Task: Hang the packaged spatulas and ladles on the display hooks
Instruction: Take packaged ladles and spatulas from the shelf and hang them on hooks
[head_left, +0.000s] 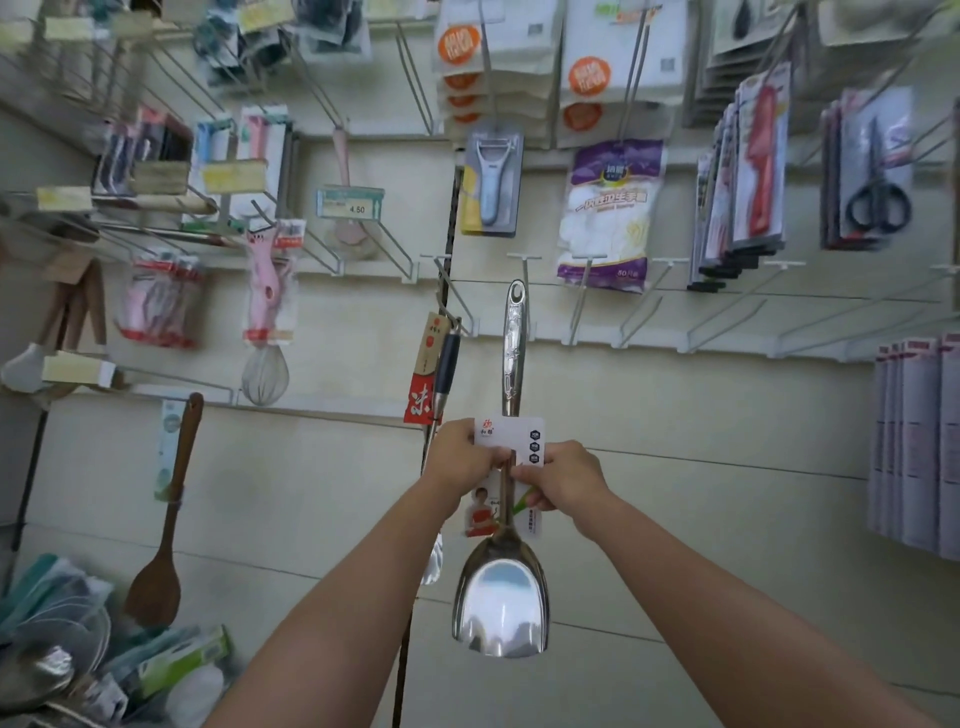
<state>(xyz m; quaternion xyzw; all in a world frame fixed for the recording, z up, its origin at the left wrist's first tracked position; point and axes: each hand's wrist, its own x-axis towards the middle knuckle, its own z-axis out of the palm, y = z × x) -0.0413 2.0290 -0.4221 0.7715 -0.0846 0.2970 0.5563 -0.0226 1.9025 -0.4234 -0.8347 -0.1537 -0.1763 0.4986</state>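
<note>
Head view: left hand (464, 453) and right hand (562, 475) both grip the white card label of a shiny steel spatula (503, 597), held upright, blade down, handle tip just below a white wire display hook (524, 265).

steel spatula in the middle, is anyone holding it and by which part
Yes. Both hands, left hand and right hand, grip the shiny steel spatula at the white paper label card wrapped around the lower handle, just above the blade.
</note>
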